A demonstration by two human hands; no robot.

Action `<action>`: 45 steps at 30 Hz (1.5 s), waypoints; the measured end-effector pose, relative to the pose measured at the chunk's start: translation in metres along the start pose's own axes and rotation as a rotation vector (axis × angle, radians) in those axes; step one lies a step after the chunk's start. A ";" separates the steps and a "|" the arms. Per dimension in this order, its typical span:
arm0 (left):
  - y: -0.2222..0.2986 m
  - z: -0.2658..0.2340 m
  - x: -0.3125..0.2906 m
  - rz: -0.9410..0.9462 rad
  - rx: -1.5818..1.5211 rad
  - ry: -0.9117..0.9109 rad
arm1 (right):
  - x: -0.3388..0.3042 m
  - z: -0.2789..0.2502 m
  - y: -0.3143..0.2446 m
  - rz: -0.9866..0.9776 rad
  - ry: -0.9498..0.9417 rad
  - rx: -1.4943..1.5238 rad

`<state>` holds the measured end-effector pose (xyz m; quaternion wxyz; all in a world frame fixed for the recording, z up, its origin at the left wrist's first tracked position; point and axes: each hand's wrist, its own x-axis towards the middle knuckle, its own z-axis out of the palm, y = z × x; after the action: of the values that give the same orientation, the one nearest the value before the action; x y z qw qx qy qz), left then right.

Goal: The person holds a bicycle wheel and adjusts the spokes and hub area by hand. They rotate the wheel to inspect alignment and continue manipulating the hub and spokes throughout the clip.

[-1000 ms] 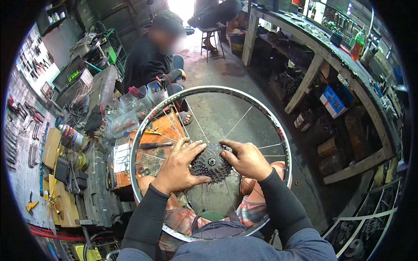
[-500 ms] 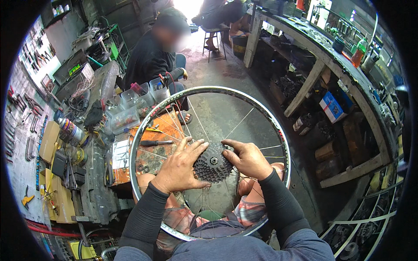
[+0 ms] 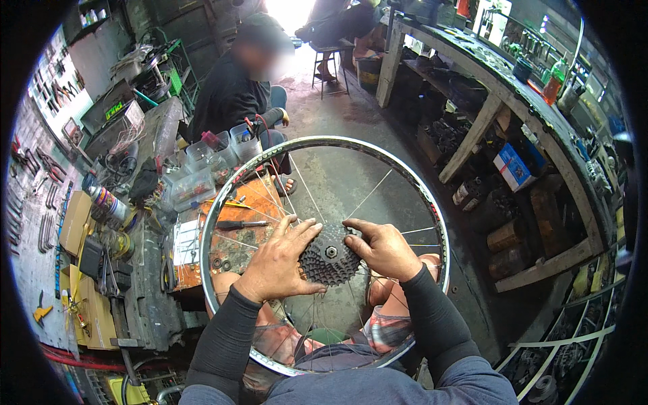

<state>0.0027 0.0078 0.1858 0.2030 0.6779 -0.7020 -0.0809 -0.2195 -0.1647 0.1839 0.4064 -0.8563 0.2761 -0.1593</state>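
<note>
A spoked bicycle wheel (image 3: 324,141) lies almost flat across my lap, its hub side facing up. At its middle sits a dark, greasy cassette (image 3: 331,264) of stacked toothed sprockets, with the axle end showing in the centre. My left hand (image 3: 277,264) spans the cassette's left side, fingers at the upper edge and thumb along the lower edge. From the right, my right hand (image 3: 387,250) holds the upper right edge, its thumb and fingertips touching the sprockets. The undersides of both grips are hidden.
Left of the wheel, an orange work surface (image 3: 262,191) carries a screwdriver (image 3: 241,224) and clear plastic boxes (image 3: 192,192) of small parts. A seated person (image 3: 226,101) is beyond it. At the right stands a long wooden workbench (image 3: 496,75) with a blue-and-white box (image 3: 514,165) beneath.
Both hands stay on the cassette, with hardly any shift. The view has moved very slightly, and the wheel keeps its place on my lap.
</note>
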 end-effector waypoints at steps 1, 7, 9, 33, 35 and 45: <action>0.000 0.000 0.000 0.003 0.000 0.000 | 0.000 0.000 0.000 -0.005 0.003 0.000; -0.001 0.000 -0.001 0.009 0.011 -0.010 | -0.001 -0.001 -0.001 -0.009 0.003 0.004; 0.000 0.000 -0.001 0.012 0.011 -0.012 | -0.001 -0.001 -0.001 0.005 -0.005 0.010; 0.004 0.000 -0.003 0.034 -0.065 0.045 | -0.004 0.008 0.002 -0.449 -0.130 -0.296; 0.003 -0.002 -0.001 0.057 -0.021 0.037 | -0.006 0.014 0.003 -0.414 -0.094 -0.255; 0.004 0.003 -0.003 0.012 -0.099 0.080 | -0.003 0.013 0.003 -0.407 -0.103 -0.209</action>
<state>-0.0018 0.0105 0.1840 0.2648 0.6654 -0.6925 -0.0871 -0.2161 -0.1564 0.1732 0.2887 -0.9387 0.0918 -0.1647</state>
